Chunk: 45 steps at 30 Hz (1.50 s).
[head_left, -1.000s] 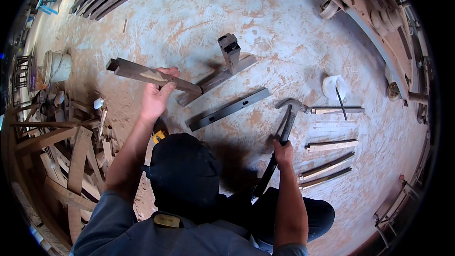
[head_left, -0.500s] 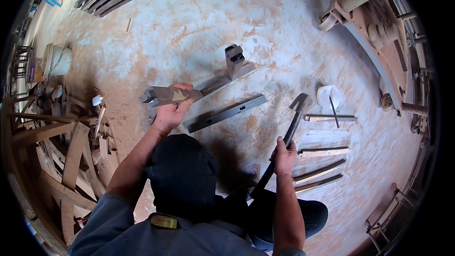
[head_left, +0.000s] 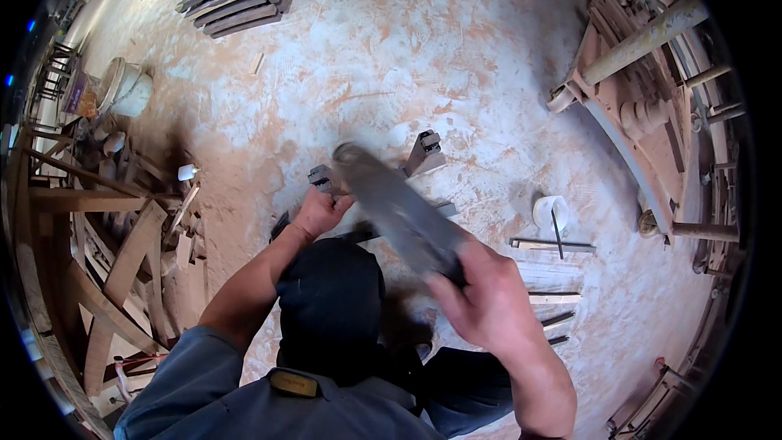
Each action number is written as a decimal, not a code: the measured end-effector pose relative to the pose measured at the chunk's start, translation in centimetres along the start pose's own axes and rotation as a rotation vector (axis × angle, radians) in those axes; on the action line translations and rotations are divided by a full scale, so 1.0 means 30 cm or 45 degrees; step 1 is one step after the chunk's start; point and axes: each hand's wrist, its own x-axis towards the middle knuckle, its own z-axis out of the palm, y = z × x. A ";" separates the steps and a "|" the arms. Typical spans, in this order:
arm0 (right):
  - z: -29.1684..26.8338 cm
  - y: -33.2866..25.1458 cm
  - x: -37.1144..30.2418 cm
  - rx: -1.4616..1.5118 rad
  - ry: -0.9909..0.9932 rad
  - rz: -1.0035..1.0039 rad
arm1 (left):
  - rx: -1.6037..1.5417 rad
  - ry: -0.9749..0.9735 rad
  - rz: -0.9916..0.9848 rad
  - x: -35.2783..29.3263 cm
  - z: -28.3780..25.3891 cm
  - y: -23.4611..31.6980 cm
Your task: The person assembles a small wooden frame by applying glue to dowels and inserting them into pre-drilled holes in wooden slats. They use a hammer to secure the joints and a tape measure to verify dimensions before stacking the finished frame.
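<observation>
My right hand [head_left: 493, 289] is wrapped round the dark handle of a hammer [head_left: 399, 212], raised close to the view and blurred by motion. Lower down, my left hand [head_left: 319, 213] grips a dark wooden frame part [head_left: 320, 178] near its notched end. Beyond the hammer stands the other notched wooden leg [head_left: 425, 151] of that part; the hammer hides most of the rail between them. A loose dark bar [head_left: 446, 209] lies on the floor, largely covered by the hammer.
On the right are a white tub [head_left: 541, 217] with a thin stick in it and several wood strips [head_left: 562, 245]. Scrap wood [head_left: 122, 253] is heaped at left, near a small white bottle [head_left: 187, 173]. Stacked frames [head_left: 244, 0] lie far off; a curved wooden structure [head_left: 623, 134] stands right.
My right hand has lifted the hammer up and to the left, across the frame part. My left hand keeps its hold on that part. The whole view has shifted slightly.
</observation>
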 end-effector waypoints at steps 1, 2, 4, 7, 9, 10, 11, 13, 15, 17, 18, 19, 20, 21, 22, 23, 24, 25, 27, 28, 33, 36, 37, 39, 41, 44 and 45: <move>-0.005 -0.036 0.017 -0.089 -0.038 0.050 | -0.027 0.013 0.017 0.004 0.006 -0.014; -0.001 -0.053 0.029 -0.151 -0.063 0.042 | -0.075 -0.005 0.027 -0.002 0.005 -0.009; 0.002 -0.073 0.055 -0.196 -0.115 0.013 | -0.239 -0.046 -0.047 0.000 0.004 -0.004; 0.015 -0.080 0.098 -0.205 -0.215 -0.012 | -0.538 -0.063 -0.248 -0.015 0.020 -0.006; 0.020 -0.082 0.114 -0.304 -0.264 0.013 | -0.654 -0.011 -0.248 -0.013 0.042 -0.030; 0.010 -0.089 0.118 -0.328 -0.267 0.017 | -0.587 -0.067 -0.232 -0.022 0.030 -0.044; -0.001 -0.101 0.127 -0.316 -0.280 0.019 | -0.598 -0.049 -0.213 -0.029 0.035 -0.066; -0.021 -0.126 0.138 -0.292 -0.306 0.020 | -0.618 -0.012 -0.175 -0.049 0.050 -0.108; -0.033 -0.128 0.133 -0.265 -0.291 0.010 | -0.540 0.020 -0.227 -0.030 0.055 -0.037; -0.027 -0.117 0.131 -0.308 -0.311 0.036 | -0.246 0.045 -0.106 -0.020 0.061 0.000; -0.012 -0.098 0.137 -0.363 -0.339 0.063 | -0.263 0.069 -0.057 -0.032 0.060 -0.029; -0.004 -0.088 0.141 -0.419 -0.368 0.091 | -0.265 0.016 -0.053 -0.036 0.054 -0.046; -0.007 -0.093 0.144 -0.422 -0.369 0.088 | -0.265 -0.033 -0.047 -0.035 0.045 -0.066; -0.013 -0.103 0.147 -0.426 -0.371 0.084 | -0.264 -0.081 -0.041 -0.039 0.038 -0.083; -0.018 -0.113 0.150 -0.429 -0.372 0.080 | -0.634 -0.162 -0.297 -0.053 0.039 -0.099; -0.022 -0.117 0.144 -0.395 -0.352 0.061 | -0.593 -0.122 -0.266 -0.047 0.043 -0.078; -0.025 -0.121 0.136 -0.361 -0.331 0.041 | -0.551 -0.080 -0.234 -0.042 0.046 -0.057; -0.025 -0.121 0.131 -0.327 -0.311 0.021 | -0.509 -0.038 -0.203 -0.036 0.049 -0.036; 0.006 -0.092 0.140 -0.442 -0.375 0.086 | -0.714 -0.051 -0.435 -0.028 0.045 -0.001; 0.016 -0.082 0.142 -0.499 -0.406 0.120 | -0.684 -0.049 -0.400 -0.024 0.047 0.005; -0.017 -0.126 0.146 -0.422 -0.331 0.020 | -0.503 0.001 -0.176 -0.046 0.069 -0.097; 0.000 -0.106 0.154 -0.486 -0.409 0.144 | -0.468 -0.019 -0.047 -0.046 0.077 -0.124; 0.006 -0.097 0.154 -0.533 -0.455 0.216 | -0.499 -0.037 -0.118 -0.050 0.080 -0.121; 0.001 -0.102 0.153 -0.527 -0.379 0.109 | -0.515 -0.025 -0.211 -0.041 0.071 -0.102; -0.015 -0.115 0.147 -0.483 -0.319 0.038 | -0.498 0.024 -0.266 -0.041 0.078 -0.081; -0.025 -0.127 0.141 -0.426 -0.335 0.059 | -0.483 -0.045 -0.170 -0.063 0.076 -0.129; -0.010 -0.114 0.150 -0.454 -0.380 0.124 | -0.483 -0.048 -0.131 -0.065 0.079 -0.131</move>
